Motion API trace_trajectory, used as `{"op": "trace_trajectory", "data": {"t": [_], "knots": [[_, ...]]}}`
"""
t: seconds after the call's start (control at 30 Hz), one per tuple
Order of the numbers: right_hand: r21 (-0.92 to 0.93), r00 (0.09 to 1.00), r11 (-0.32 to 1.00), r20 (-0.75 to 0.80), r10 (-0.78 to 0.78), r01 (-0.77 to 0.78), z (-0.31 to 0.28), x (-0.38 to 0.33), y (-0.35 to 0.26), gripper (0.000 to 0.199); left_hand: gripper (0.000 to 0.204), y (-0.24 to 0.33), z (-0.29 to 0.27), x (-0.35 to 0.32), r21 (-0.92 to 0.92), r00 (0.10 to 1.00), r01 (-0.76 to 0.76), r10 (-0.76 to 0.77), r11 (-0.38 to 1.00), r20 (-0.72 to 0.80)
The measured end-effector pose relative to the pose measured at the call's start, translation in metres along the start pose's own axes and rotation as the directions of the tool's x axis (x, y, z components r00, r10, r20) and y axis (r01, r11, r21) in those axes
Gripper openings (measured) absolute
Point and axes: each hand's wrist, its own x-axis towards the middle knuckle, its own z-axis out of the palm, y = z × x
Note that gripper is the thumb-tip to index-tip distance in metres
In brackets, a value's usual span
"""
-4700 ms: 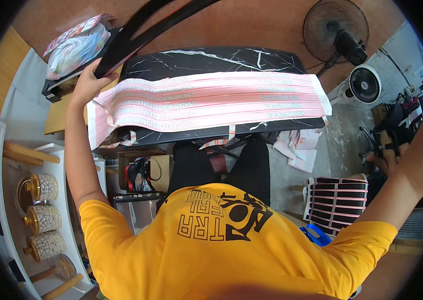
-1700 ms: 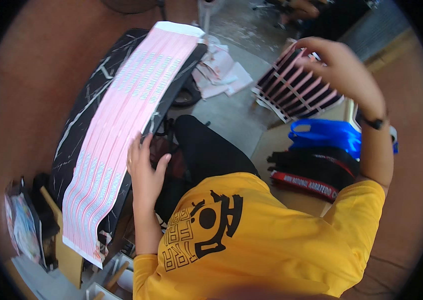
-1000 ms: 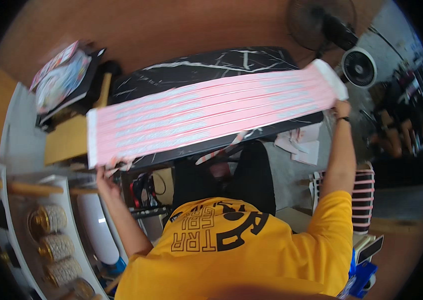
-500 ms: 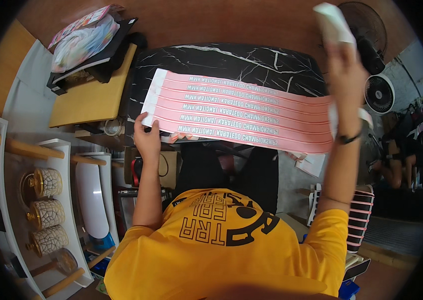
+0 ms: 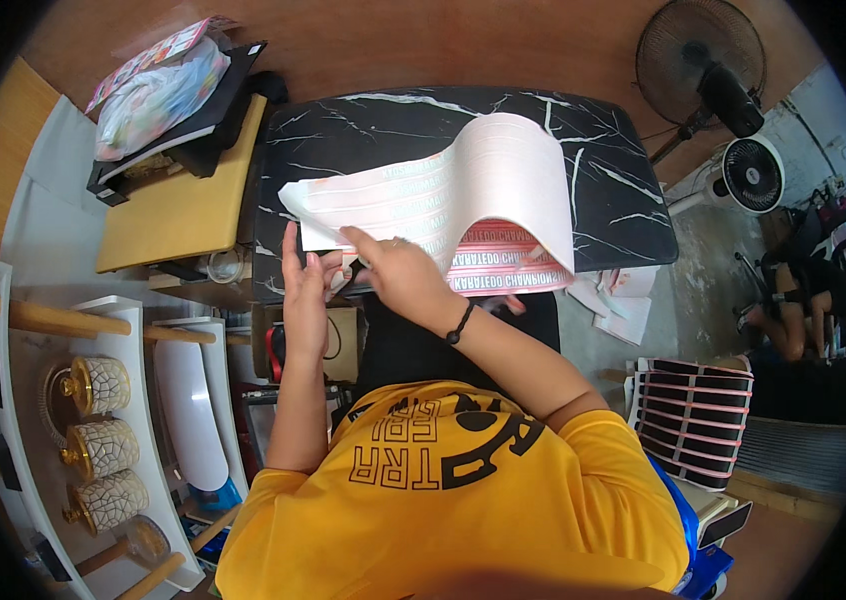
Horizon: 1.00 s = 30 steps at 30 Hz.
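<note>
A wide pink-and-white sheet (image 5: pixel 513 170), printed with several parallel strips of lettering, lies across the black table. Its right part is folded over leftward in a tall loop, pale underside up, with the pink print showing inside. My right hand (image 5: pixel 403 280) is closed on the near edge toward the left end, index finger pointing left along the sheet. Close beside it, my left hand (image 5: pixel 305 290) has the near left corner between finger and thumb; part of that grip is hidden. Some crumpled strip shows between the two hands.
The black marble-pattern table (image 5: pixel 613 190) extends beyond the sheet. At left stand a yellow table (image 5: pixel 173 215) with a plastic bag (image 5: pixel 163 100) and a shelf holding patterned jars (image 5: pixel 103 450). Two fans, one white (image 5: pixel 753 175), stand at right. Paper scraps (image 5: pixel 623 315) lie below the table; a person sits far right.
My right hand has come down from the upper right to the sheet's left end, near my left hand. The flat sheet has been folded over into a loop. My left hand stays near the corner.
</note>
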Motion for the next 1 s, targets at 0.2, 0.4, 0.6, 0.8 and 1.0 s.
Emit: {"op": "trace_trajectory", "data": {"t": [0.2, 0.4, 0.6, 0.8, 1.0], "knots": [[-0.041, 0.982, 0.999, -0.188, -0.022, 0.014, -0.105, 0.033, 0.019, 0.027, 0.075, 0.032, 0.008, -0.003, 0.376, 0.661, -0.705, 0.749, 0.602, 0.039], [0.615, 0.989, 0.784, 0.046, -0.144, 0.085, -0.178, -0.006, 0.036, 0.033, 0.133, 0.016, -0.005, 0.068, 0.272, 0.867, -0.492, 0.495, 0.827, 0.063], [0.695, 0.975, 0.719, 0.154, -0.161, 0.009, -0.169, -0.060, 0.053, 0.030, 0.067, -0.016, -0.021, 0.065, 0.575, 0.569, -0.810, 0.387, 0.113, 0.726], [0.575, 0.885, 0.722, 0.009, 0.466, -0.386, -0.163, -0.044, 0.082, 0.038, 0.026, -0.059, -0.001, 0.055, 0.397, 0.926, -0.270, 0.124, 0.877, 0.356], [0.183, 0.760, 0.796, -0.235, 0.605, -0.577, -0.121, 0.014, 0.143, 0.073, 0.047, -0.070, 0.018, 0.074, 0.447, 0.989, 0.113, -0.142, 0.887, 0.032]]}}
